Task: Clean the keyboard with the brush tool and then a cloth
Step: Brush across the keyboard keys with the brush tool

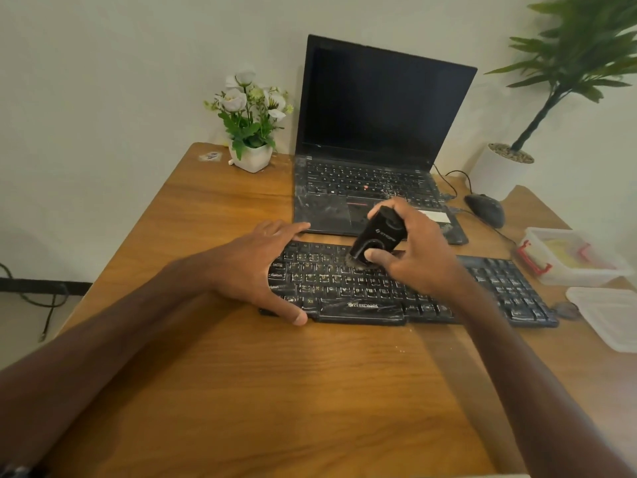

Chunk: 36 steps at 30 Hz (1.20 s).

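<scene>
Black Zebronics keyboard: lies on the wooden desk, long axis running left to right, just in front of the open laptop. Brush tool: black, tilted, bristles down on the upper key rows left of centre; uncleaned keys extend mainly to its right. Right hand: fingers and thumb curled round the tool's body. Left hand: fingers spread, spanning the keyboard's left end, probably steadying it. No cloth identifiable.

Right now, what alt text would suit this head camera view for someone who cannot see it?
A person's right hand grips a black brush tool on a dusty black keyboard, which the left hand steadies, on a wooden desk before an open laptop.
</scene>
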{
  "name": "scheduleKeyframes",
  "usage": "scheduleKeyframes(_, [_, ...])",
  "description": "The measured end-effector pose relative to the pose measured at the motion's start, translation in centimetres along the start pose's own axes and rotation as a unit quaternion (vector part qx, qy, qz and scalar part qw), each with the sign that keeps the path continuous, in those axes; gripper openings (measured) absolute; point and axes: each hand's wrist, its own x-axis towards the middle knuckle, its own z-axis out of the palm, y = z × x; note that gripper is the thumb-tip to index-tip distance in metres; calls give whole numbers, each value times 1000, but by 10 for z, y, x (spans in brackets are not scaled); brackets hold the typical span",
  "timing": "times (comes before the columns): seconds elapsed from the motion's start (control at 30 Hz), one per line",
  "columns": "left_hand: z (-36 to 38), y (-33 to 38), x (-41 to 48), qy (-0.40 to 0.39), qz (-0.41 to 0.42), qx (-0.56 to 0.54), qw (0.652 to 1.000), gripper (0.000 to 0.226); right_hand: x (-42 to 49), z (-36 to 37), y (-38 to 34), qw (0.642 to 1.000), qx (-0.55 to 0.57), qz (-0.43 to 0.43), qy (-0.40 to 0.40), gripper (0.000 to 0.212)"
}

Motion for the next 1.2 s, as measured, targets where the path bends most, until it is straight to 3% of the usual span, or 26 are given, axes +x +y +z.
scheduleKeyframes(0.1, [0,0,0,1,2,1,1000,147,5,-22,0,993,-106,8,-42,58])
scheduleKeyframes(0.2, [0,-1,1,0,1,2,1000,149,5,-33,-1,987,-161,10,-28,58])
scheduleKeyframes(0.5, [3,-1,2,0,-4,11,1000,148,11,30,-29,998,18,-54,-18,54])
scheduleKeyframes(0.63, [-2,-1,0,-20,-4,10,1000,148,16,20,-23,989,141,15,28,55])
scheduleKeyframes(0.83, [-21,-16,-11,-78,-20,-44,996,155,14,-2,-8,999,-16,-29,-15,57])
scheduleKeyframes(1.0, [-23,-17,-12,-60,-23,-90,994,154,19,18,-24,995,-24,-65,-76,55])
scheduleKeyframes(1.2, [-20,-20,-9,-55,-21,-107,993,156,30,48,-39,991,29,-117,-65,53])
